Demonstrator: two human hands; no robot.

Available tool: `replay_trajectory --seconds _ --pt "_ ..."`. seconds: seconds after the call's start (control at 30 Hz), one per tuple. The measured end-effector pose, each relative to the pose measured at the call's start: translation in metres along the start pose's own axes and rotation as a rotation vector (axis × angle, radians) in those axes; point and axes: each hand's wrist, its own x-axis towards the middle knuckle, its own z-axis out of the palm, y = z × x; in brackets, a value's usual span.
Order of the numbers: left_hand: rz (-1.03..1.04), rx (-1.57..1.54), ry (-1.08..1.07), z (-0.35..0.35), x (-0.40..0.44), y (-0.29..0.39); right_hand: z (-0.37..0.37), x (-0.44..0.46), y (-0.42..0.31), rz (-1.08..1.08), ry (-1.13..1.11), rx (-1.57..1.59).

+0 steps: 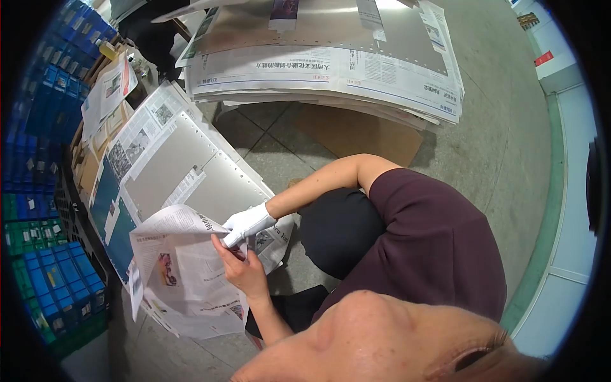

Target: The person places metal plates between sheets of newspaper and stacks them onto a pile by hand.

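Here's the thin, greyish newspaper sheet (198, 254), curling up left of your grip, colour photo (167, 269) below Chinese print (209, 221); your bare left hand (247, 275) at its edge, pinch unclear; your gloved right hand (248, 224) clamps it; just right, a page (280, 237) reads "New Yo".

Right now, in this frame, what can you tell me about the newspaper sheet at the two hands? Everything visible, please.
The newspaper sheet is large, thin and pale, apparently paper, with printed text and a reddish colour picture. It is partly raised and bowed, its upper edge curled over, its lower part spread out. It covers part of the pile with the silvery plate. The gloved right hand and bare left hand meet at its image-right side; their exact grip is partly hidden.
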Motion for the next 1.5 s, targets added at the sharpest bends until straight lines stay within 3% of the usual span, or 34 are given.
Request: replay_trajectory --seconds 0.1,0.2,0.27,0.37,0.5,0.6,0.67,0.7,0.87,0.97,1.03,1.07,1.1,1.13,1.17,1.2,1.27,1.37,1.5 --pt "-0.146 -0.118 -0.021 0.01 -0.008 -0.007 0.001 -0.003 -0.004 0.055 0.195 0.087" --pt "-0.159 -0.152 -0.02 0.016 -0.015 -0.009 -0.008 -0.003 -0.009 0.14 0.168 -0.219" --pt "-0.144 -0.117 -0.073 0.014 -0.018 -0.009 -0.011 0.005 -0.001 0.141 0.177 -0.254" --pt "0.055 0.294 0.032 0.003 -0.023 -0.011 -0.017 0.023 0.03 0.014 0.14 -0.141" --pt "-0.088 0.442 -0.182 -0.019 -0.045 -0.057 -0.015 0.027 0.029 -0.061 0.039 -0.138" --pt "-0.432 0.433 -0.245 -0.04 -0.085 -0.127 0.006 -0.002 -0.011 0.047 -0.054 0.089" --pt "-0.454 0.558 -0.082 -0.063 -0.1 -0.151 -0.001 -0.001 -0.004 0.159 -0.136 0.015" --pt "-0.702 0.733 -0.22 -0.079 -0.095 -0.137 -0.006 0.002 0.008 0.191 -0.126 -0.004" --pt "-0.717 0.653 -0.176 -0.107 -0.164 -0.19 -0.013 -0.004 0.009 0.313 -0.138 -0.11" --pt "-0.793 0.601 -0.154 -0.097 -0.213 -0.208 -0.021 0.012 0.047 0.19 -0.106 -0.286" --pt "-0.924 0.616 -0.123 -0.105 -0.275 -0.208 -0.016 -0.001 0.013 0.24 -0.116 -0.352" --pt "-1.183 0.283 0.084 -0.097 -0.3 -0.218 -0.019 0.002 0.018 0.31 -0.096 -0.337" --pt "-1.263 0.581 -0.3 -0.097 -0.308 -0.202 -0.016 0.006 0.022 0.278 -0.075 -0.39" --pt "-1.19 0.583 -0.223 -0.085 -0.347 -0.203 -0.02 0.005 0.023 0.36 -0.099 -0.292" --pt "-1.27 0.56 -0.306 -0.077 -0.378 -0.203 -0.022 0.006 0.034 0.237 -0.062 -0.324" --pt "-1.301 0.538 -0.376 -0.07 -0.393 -0.195 -0.021 0.008 0.036 0.326 -0.074 -0.153" --pt "-1.336 0.484 -0.505 -0.053 -0.416 -0.177 -0.021 0.006 0.024 0.307 -0.087 -0.296" --pt "-1.339 0.41 -0.527 -0.035 -0.424 -0.174 -0.025 0.009 0.043 0.327 -0.055 -0.248" --pt "-1.312 0.374 -0.431 -0.032 -0.412 -0.199 -0.039 0.009 0.047 0.203 0.029 -0.553"
